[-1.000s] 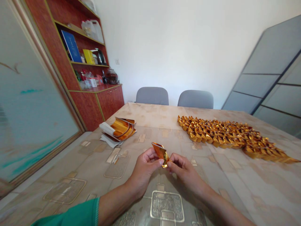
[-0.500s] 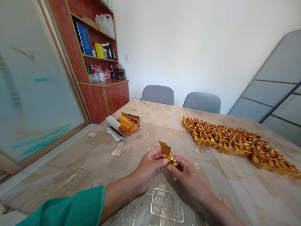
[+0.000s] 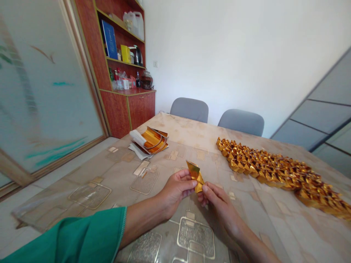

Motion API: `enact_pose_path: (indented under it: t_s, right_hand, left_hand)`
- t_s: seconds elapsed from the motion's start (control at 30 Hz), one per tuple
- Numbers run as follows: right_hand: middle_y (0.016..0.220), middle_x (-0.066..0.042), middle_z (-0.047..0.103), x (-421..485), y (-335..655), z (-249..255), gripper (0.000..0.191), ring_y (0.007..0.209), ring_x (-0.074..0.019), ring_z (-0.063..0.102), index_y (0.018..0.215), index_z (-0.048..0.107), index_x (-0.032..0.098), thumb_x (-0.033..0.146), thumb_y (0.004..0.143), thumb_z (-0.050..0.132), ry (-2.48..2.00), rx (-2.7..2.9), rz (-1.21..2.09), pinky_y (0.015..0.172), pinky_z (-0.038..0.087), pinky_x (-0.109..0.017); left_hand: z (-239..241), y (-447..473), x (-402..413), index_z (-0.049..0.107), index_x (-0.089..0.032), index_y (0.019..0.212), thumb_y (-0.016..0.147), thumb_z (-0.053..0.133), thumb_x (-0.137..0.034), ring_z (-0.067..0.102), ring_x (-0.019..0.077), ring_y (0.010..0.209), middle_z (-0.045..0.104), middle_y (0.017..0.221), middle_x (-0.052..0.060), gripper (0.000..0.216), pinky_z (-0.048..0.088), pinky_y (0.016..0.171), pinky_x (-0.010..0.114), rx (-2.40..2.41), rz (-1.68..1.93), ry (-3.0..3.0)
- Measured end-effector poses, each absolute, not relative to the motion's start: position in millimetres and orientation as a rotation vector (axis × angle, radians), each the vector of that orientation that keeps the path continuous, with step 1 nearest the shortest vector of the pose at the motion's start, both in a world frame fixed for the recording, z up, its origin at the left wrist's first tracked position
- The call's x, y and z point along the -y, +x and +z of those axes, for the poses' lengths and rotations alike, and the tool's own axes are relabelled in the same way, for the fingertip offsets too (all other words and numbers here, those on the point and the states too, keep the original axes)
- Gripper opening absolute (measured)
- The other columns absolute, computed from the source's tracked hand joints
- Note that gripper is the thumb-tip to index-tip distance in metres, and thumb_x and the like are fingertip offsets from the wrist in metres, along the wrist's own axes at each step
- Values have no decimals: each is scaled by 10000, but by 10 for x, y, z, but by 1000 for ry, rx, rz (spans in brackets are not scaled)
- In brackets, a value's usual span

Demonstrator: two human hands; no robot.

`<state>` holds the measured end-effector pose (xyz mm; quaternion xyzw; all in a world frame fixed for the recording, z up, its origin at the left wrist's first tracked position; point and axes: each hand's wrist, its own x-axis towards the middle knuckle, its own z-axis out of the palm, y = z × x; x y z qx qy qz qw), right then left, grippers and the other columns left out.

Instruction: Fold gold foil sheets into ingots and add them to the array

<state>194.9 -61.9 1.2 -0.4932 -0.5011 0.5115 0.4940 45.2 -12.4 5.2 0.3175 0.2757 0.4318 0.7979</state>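
A partly folded piece of gold foil paper is held above the table between my two hands, one pointed flap standing up. My left hand pinches its left side between thumb and fingers. At the lower right corner, my right hand grips the paper with thumb and forefinger. Beyond my left hand lies a stack of gold foil sheets with white backs, curled over. To the right, many folded gold foil pieces sit packed in rows.
A patterned cloth covers the table. Two grey chairs stand at its far side. A reddish wooden cabinet with bottles and a kettle is at the back left, beside a frosted glass door.
My right thumb and fingers have shifted on the foil paper's lower corner, and its lower part now faces me more. The view has turned slightly left.
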Motion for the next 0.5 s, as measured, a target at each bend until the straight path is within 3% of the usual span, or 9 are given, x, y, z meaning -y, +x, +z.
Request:
enact_pose_path:
  t_s: [0.23,0.5]
  right_hand:
    - [745,-6,601,615,1940,43,265,727,-186,522,806,659,201,464,825,689,-1139,1380,1250,684,395,-296]
    - [721,12,512,649,1976,107,366,644,-164,464,801,592,220,581,840,636,-1232,1250,1217,546,381,-263]
  left_hand:
    - [35,456,156,668,-123,940,592,834,-141,659,141,737,707,821,38,385,481,731,261,-653,873,744]
    - [90,452,192,556,-175,890,609,821,-153,606,127,657,674,770,7,386,442,665,253,-646,930,942]
